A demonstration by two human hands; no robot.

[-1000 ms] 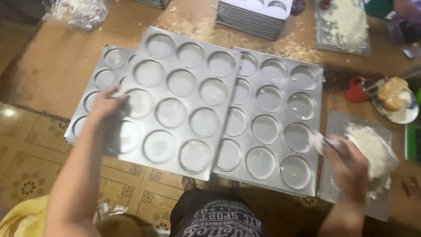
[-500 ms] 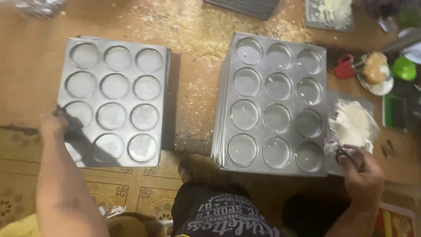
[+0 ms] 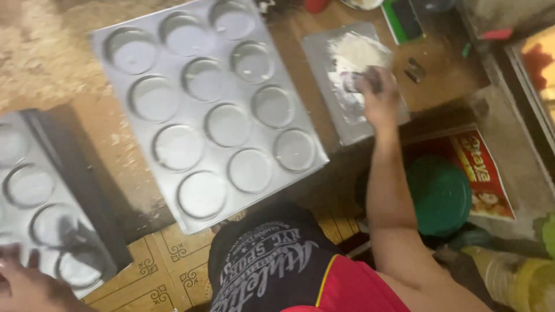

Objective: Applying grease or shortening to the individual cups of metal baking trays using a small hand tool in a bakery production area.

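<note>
A grey metal baking tray (image 3: 173, 144) with round wells lies in front of me on the wooden table. A second such tray (image 3: 52, 156) sits at the left edge. My left hand (image 3: 26, 283) rests at that tray's near corner, blurred, fingers spread. My right hand (image 3: 376, 95) is closed around a small brush-like tool, its end hidden by blur, pressed onto a flat metal sheet (image 3: 324, 63) that carries a pile of white grease or dough (image 3: 355, 52).
A green round lid (image 3: 442, 193) and a red printed carton (image 3: 485, 179) lie low at the right. A yellow-green bottle (image 3: 514, 277) lies at the lower right. A green-edged dark object (image 3: 404, 20) sits at the top. Crumbs cover the table's upper left.
The view has swung right and closer. My left hand has set the left tray down apart from the other. My right hand has moved from the sheet's near edge up onto the white pile.
</note>
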